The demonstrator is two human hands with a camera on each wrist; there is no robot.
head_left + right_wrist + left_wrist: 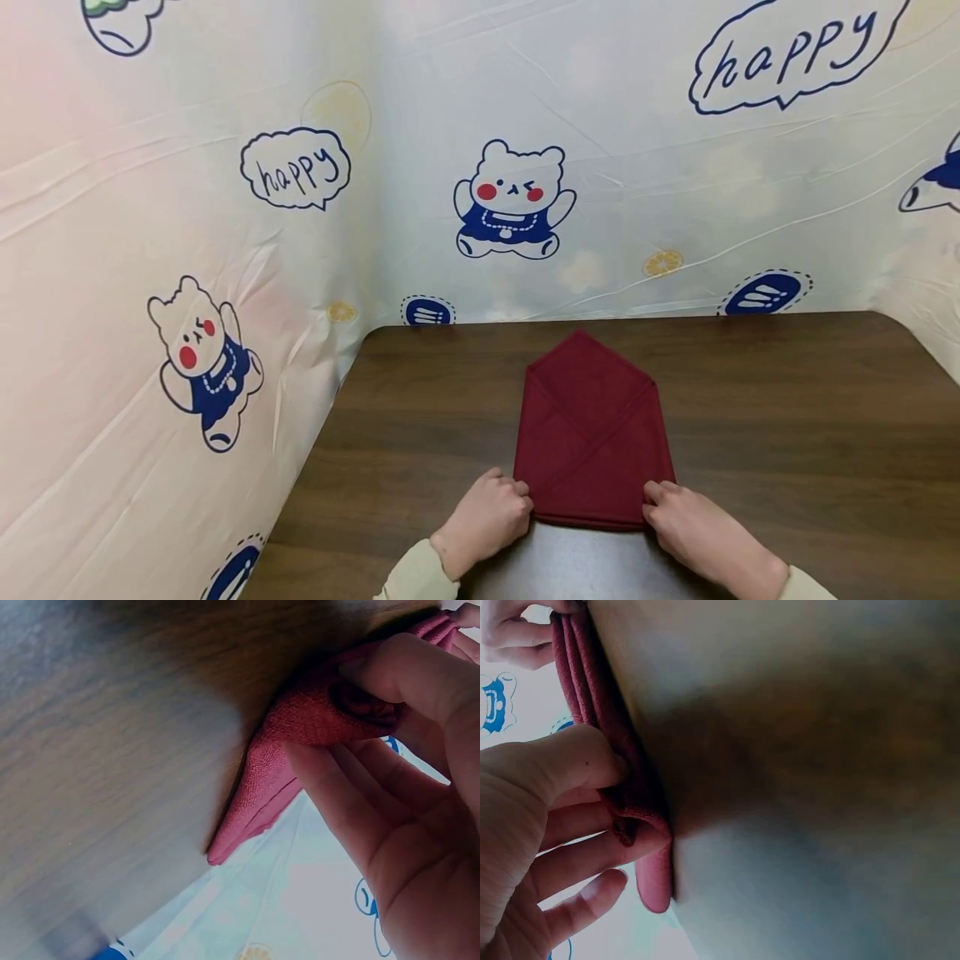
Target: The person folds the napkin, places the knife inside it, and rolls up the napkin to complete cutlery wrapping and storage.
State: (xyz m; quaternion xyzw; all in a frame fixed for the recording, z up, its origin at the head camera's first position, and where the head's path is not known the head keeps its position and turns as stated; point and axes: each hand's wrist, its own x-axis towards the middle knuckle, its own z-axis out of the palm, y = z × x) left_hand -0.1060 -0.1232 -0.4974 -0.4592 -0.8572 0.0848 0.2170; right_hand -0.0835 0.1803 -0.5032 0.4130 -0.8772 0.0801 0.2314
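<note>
A dark red cloth (592,450), folded into an envelope shape with a pointed far end, lies flat on the brown table. My left hand (491,512) pinches its near left corner, and my right hand (686,521) pinches the near right corner. Seen from the left wrist, the left thumb (585,754) presses on the stacked folds of the cloth (604,697), with fingers on the other side. In the right wrist view, the right hand (405,757) grips a rolled bit of the cloth edge between thumb and fingers.
The wooden table (420,400) extends to both sides of the cloth. A pale curtain (630,183) printed with bears and "happy" bubbles hangs behind the table and along its left side. Light sleeves (420,575) cover the wrists.
</note>
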